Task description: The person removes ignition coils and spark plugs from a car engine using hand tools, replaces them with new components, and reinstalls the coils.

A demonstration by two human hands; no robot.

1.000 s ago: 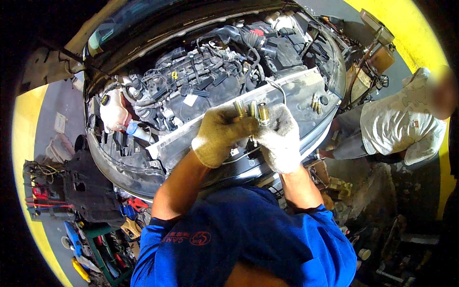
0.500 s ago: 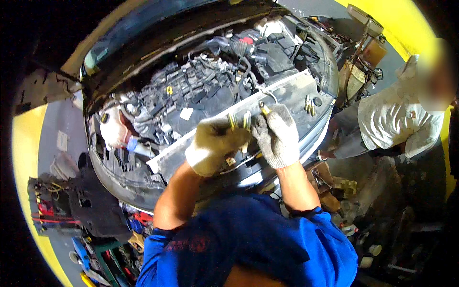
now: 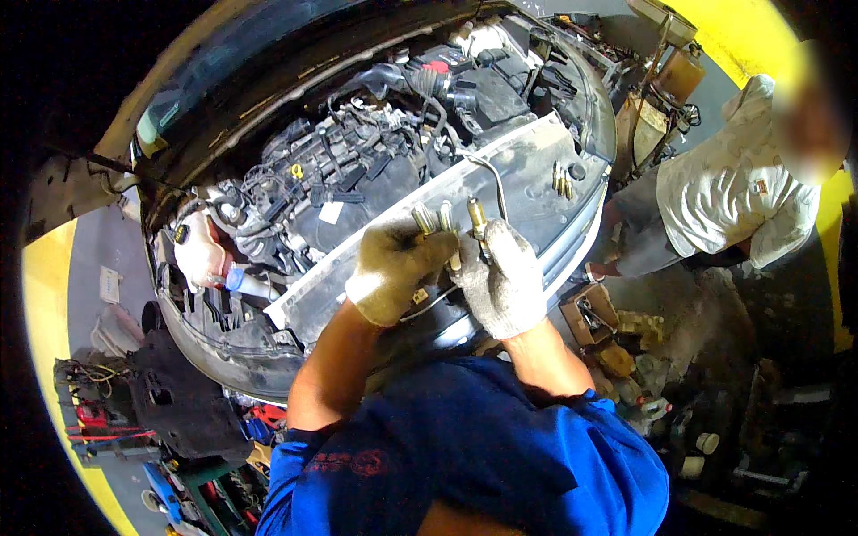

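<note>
Both my hands wear off-white knit gloves and are raised close together over the front of a car's open engine bay (image 3: 295, 205). My left hand (image 3: 391, 270) is closed around a pair of slim metal spark plugs (image 3: 423, 217), their bright ends sticking up past the fingers. Just beside it, my right hand (image 3: 505, 284) pinches another spark plug (image 3: 477, 214), brass-toned and upright, between thumb and fingers. Gloves hide the lower parts of these plugs. More spark plugs (image 3: 561, 180) lie grouped on the dusty front panel (image 3: 523, 170), next to a round black cap (image 3: 576, 171).
A pale cable (image 3: 497, 183) loops over the panel behind my right hand. The white coolant reservoir (image 3: 201, 250) stands at the left of the bay. At right, a person (image 3: 728, 179) in a light shirt stands near an open cardboard box (image 3: 590, 313). Tools (image 3: 206, 491) lie at lower left.
The view has shifted a little, so the car sits further left. My right hand has turned the spark plug more upright, showing more of its body. Both hands keep their hold.
</note>
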